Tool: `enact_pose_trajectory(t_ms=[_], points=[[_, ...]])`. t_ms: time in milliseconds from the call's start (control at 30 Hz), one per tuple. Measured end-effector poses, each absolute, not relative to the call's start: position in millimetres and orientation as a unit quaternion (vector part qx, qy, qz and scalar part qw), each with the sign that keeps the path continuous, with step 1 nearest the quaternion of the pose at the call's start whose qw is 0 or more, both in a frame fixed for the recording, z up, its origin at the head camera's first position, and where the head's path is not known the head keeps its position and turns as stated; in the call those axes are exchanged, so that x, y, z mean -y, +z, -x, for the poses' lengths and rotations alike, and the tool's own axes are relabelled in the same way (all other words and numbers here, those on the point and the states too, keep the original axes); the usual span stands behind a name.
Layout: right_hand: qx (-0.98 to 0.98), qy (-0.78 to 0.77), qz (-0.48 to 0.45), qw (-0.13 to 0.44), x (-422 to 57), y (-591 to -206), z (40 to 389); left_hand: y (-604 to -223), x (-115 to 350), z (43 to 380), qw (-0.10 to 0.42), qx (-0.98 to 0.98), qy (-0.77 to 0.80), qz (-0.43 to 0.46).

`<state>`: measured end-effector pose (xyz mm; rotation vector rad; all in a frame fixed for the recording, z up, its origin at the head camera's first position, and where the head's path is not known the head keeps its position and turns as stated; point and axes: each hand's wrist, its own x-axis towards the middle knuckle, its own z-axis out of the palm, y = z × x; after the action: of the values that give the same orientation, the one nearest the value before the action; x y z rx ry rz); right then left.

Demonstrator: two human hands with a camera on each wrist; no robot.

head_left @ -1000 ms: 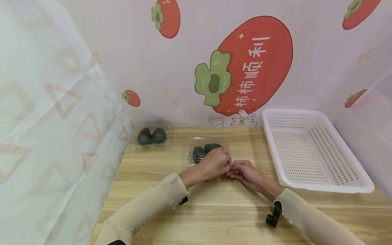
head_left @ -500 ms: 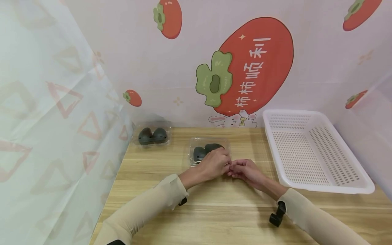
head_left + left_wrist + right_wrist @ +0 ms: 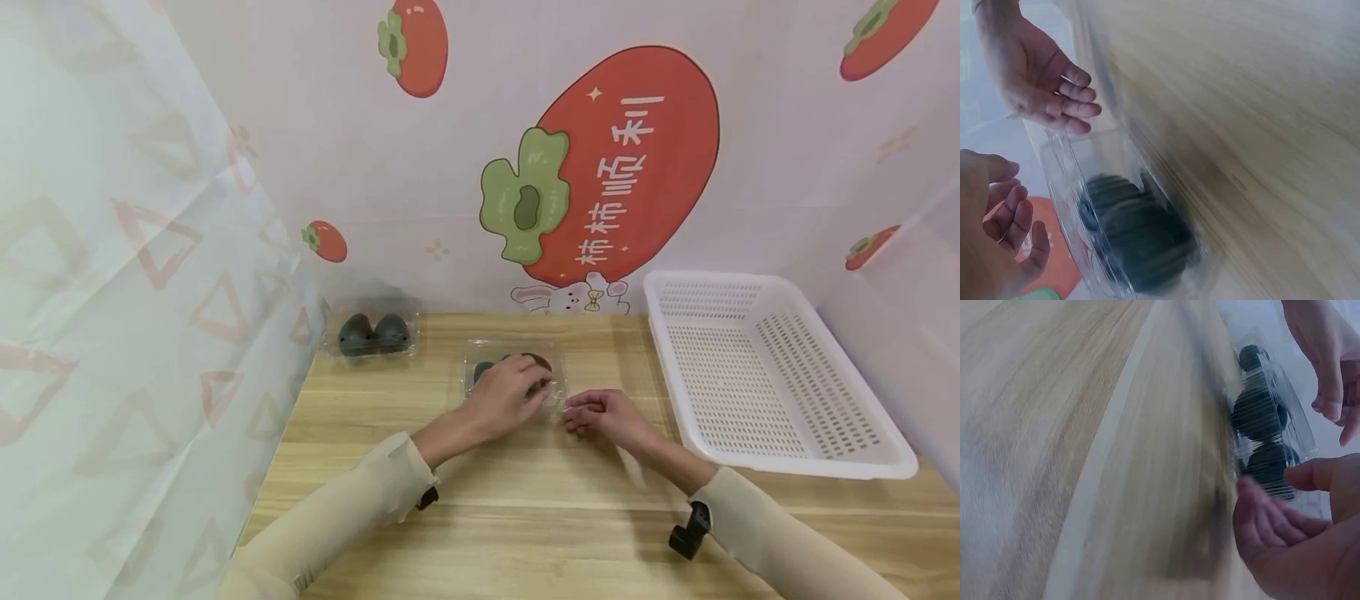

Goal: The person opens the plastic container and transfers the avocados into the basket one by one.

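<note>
A clear plastic clamshell box (image 3: 513,342) with dark green avocados (image 3: 1144,234) inside stands at the middle of the table. My left hand (image 3: 504,396) hovers over the box's front, its fingers loosely bent and holding nothing. The left wrist view shows that hand apart from the lid. Beside the box's front right corner is my right hand (image 3: 609,417), fingers slightly curled. In the right wrist view its thumb and fingertips stand apart, close to the box's end. From the head, my left hand hides part of the avocados.
A second clear box (image 3: 408,343) with dark avocados (image 3: 373,333) stands at the back left, near the wall. On the right is a white perforated plastic basket (image 3: 731,387). Printed cloth walls (image 3: 450,167) border the wooden table (image 3: 480,533).
My hands were together at the box's front right corner and have parted. The left hand has moved left and its fingers have loosened; the right has stayed near the corner.
</note>
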<state>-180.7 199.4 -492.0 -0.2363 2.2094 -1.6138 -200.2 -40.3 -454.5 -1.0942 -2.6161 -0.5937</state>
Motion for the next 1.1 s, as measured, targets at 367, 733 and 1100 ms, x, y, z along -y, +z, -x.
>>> enact_pose_trajectory(t_ms=[367,733,1100], points=[[-0.924,-0.343,0.163,0.041,-192,-470,166,-451,74,200,0.135,0.883,-0.33,0.306],[-0.935,-0.295,0.195,-0.036,-193,-451,165,-456,106,203,0.085,0.886,-0.41,0.198],[-0.928,-0.24,0.278,-0.062,-187,-432,170,-469,129,203,0.008,0.855,-0.512,0.088]])
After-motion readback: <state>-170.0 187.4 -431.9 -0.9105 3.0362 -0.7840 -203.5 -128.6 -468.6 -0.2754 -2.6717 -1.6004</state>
